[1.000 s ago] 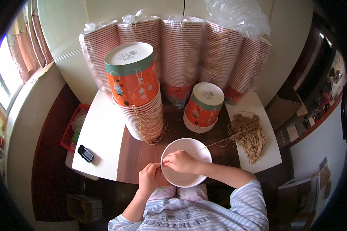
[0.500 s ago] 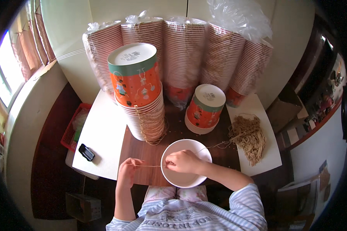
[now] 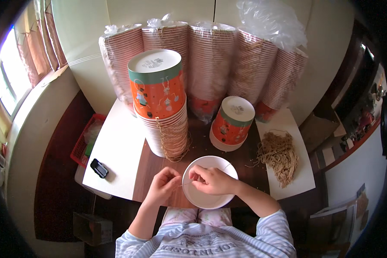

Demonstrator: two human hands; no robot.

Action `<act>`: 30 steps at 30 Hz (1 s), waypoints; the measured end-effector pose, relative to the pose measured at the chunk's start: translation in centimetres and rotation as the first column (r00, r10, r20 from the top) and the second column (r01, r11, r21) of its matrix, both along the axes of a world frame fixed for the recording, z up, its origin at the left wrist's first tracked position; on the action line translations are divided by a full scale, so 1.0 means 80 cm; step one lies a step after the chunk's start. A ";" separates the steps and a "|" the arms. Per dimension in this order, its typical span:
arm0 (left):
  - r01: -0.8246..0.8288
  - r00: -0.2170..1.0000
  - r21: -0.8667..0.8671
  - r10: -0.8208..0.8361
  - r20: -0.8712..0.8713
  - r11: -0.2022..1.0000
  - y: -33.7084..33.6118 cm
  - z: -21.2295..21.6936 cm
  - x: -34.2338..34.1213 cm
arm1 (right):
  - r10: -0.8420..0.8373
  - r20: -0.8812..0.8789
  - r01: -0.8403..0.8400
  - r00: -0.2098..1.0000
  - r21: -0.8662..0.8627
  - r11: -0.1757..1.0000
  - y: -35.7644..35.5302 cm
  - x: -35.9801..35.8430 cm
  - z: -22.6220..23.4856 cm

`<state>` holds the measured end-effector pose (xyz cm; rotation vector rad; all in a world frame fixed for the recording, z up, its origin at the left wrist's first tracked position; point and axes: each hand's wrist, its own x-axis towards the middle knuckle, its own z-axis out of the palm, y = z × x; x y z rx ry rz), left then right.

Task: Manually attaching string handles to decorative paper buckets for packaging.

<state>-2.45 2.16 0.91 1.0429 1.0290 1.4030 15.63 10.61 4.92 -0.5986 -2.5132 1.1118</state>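
A white-lined paper bucket sits at the table's front edge with its opening toward me. My right hand is over its opening, thumb and fingers pinched on a thin string. Just outside the bucket's left rim, my left hand is closed in a pinch on the same string. A short stretch of string runs between the hands across that rim. Whether it passes through the wall is too small to tell. Another bit of string shows near the bucket's right rim.
Behind stands a tall stack of upturned orange-and-green buckets with string loops down its side. A shorter upturned stack is to its right. A tangled bundle of tan string lies at right, a small black case at left. Plastic-wrapped bucket stacks line the back.
My left hand has moved right, close to the bucket, so the string between my hands is shorter. The strand that reached from the bundle to the bucket no longer stretches across.
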 end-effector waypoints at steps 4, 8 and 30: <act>0.031 0.984 0.043 -0.023 -0.177 0.999 0.010 -0.003 0.013 | 0.051 -0.133 -0.066 0.990 -0.111 0.992 0.003 0.002 0.006; 0.114 0.987 -0.009 -0.114 -0.109 0.993 0.007 0.005 0.017 | 0.046 -0.215 -0.073 0.976 -0.121 0.990 0.008 0.001 0.010; 0.116 0.991 -0.053 -0.112 0.071 0.992 0.013 -0.006 -0.009 | -0.010 -0.172 0.105 0.985 0.552 0.827 -0.021 -0.004 -0.016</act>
